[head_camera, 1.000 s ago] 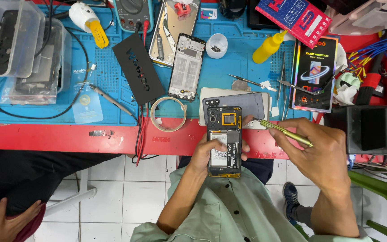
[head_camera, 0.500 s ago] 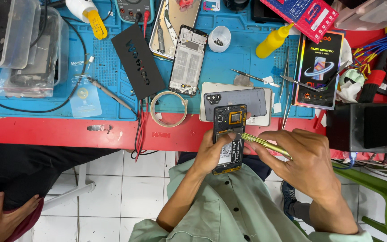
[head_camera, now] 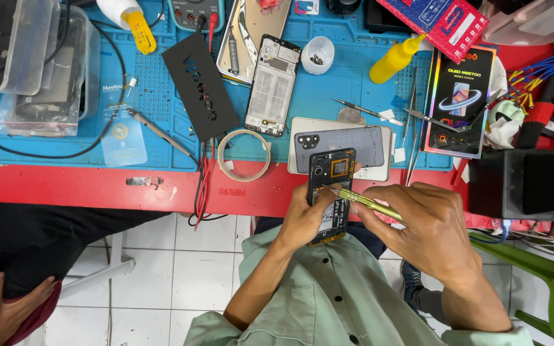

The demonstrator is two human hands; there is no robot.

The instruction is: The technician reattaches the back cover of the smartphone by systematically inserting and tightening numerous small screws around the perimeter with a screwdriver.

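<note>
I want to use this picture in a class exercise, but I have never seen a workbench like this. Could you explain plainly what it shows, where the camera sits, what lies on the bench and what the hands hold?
There is no machine here: a person works with bare hands, and the camera sits on their head, looking down. The left hand holds an opened phone with its back off, at the bench edge. The right hand holds a thin yellow-green screwdriver, its tip on the phone's insides. On the blue mat lie a grey back cover, a bare phone frame, a tape roll, a yellow squeeze bottle and a small cup of screws. The hand at lower left belongs to someone else.
</note>
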